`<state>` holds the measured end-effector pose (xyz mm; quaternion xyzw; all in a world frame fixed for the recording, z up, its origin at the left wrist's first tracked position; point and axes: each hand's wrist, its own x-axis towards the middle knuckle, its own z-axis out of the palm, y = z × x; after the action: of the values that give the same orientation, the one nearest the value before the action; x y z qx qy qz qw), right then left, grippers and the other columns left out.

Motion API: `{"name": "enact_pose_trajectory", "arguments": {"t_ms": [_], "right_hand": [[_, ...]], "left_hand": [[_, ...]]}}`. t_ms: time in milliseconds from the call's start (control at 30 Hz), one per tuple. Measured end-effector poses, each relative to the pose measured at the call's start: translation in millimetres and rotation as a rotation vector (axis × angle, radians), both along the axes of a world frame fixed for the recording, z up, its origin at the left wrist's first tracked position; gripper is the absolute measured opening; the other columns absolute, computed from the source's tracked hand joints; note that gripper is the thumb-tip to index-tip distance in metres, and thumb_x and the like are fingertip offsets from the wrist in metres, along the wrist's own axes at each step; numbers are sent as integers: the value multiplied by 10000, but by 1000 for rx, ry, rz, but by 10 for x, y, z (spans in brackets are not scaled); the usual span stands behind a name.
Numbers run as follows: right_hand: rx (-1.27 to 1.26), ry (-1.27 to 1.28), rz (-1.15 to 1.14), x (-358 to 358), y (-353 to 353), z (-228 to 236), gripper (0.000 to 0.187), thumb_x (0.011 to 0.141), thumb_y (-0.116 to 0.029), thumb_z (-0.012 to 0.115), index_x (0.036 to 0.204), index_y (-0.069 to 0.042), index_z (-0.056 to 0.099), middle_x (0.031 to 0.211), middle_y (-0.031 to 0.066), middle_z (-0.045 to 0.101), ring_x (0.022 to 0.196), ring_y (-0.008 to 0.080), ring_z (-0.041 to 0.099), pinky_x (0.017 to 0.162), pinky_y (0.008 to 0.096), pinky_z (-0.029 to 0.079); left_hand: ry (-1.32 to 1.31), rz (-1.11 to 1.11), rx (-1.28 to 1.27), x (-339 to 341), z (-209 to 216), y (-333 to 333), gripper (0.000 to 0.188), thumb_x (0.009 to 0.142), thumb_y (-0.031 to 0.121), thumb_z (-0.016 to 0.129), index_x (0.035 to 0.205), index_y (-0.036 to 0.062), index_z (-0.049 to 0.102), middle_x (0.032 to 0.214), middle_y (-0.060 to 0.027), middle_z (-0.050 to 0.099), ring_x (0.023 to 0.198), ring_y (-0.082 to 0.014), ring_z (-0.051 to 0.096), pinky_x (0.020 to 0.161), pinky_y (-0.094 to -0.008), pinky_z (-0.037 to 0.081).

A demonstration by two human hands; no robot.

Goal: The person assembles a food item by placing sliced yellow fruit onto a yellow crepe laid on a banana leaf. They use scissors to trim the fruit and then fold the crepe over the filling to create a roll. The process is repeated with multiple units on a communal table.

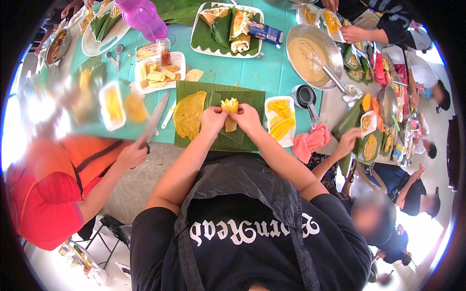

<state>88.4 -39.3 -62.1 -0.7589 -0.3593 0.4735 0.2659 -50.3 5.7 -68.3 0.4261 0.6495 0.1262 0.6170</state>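
Both hands pinch a small rolled crepe (230,125) above a dark green banana leaf (247,139). Pale yellow strips fan out of the roll's far end. My left hand (213,120) closes on its left side and my right hand (246,119) on its right, the fingertips almost meeting at the top. A flat yellow crepe (189,115) lies on the leaf, left of my left hand. Just right of the leaf, a white tray (290,140) holds yellow mango strips (281,121).
A co-worker's hand at left holds a large knife (156,116) pointing toward the leaf. Beyond stand a tray of yellow pieces (182,77), a platter with filled rolls (198,47) and a batter bowl with a whisk (292,63). Measuring cups (306,95) and a pink cloth (310,144) lie right.
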Motion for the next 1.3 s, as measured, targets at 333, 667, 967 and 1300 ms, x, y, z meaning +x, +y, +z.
{"name": "enact_pose_trajectory", "arguments": {"t_ms": [333, 667, 967, 1300], "right_hand": [[43, 336, -96, 21, -34, 21, 325, 774, -58, 684, 1078, 20, 601, 962, 103, 678, 853, 167, 646, 777, 306, 515], [42, 561, -89, 128, -99, 400, 365, 840, -25, 639, 1184, -2, 519, 1067, 67, 636, 940, 137, 608, 782, 288, 504], [154, 664, -1, 165, -118, 724, 375, 830, -18, 663, 1181, -15, 530, 1070, 45, 626, 949, 133, 599, 847, 278, 488], [373, 510, 32, 83, -37, 1287, 349, 824, -25, 686, 1143, -5, 545, 1038, 53, 634, 887, 128, 609, 812, 282, 504]], "left_hand": [[-16, -13, 59, -14, 141, -46, 312, 854, 123, 693, 1082, -50, 567, 949, -112, 644, 828, -177, 652, 690, -293, 547], [-322, 14, 150, -115, 248, -121, 296, 833, 79, 717, 1057, -36, 561, 993, -105, 650, 889, -158, 630, 805, -294, 517], [-958, 80, -124, -210, 499, -101, 400, 881, 48, 661, 1255, -3, 528, 1190, -74, 602, 1097, -157, 565, 977, -314, 438], [-1100, 128, -45, -177, 886, -124, 296, 920, 82, 622, 1206, 26, 574, 1187, -54, 612, 1080, -157, 574, 963, -322, 445]]}}
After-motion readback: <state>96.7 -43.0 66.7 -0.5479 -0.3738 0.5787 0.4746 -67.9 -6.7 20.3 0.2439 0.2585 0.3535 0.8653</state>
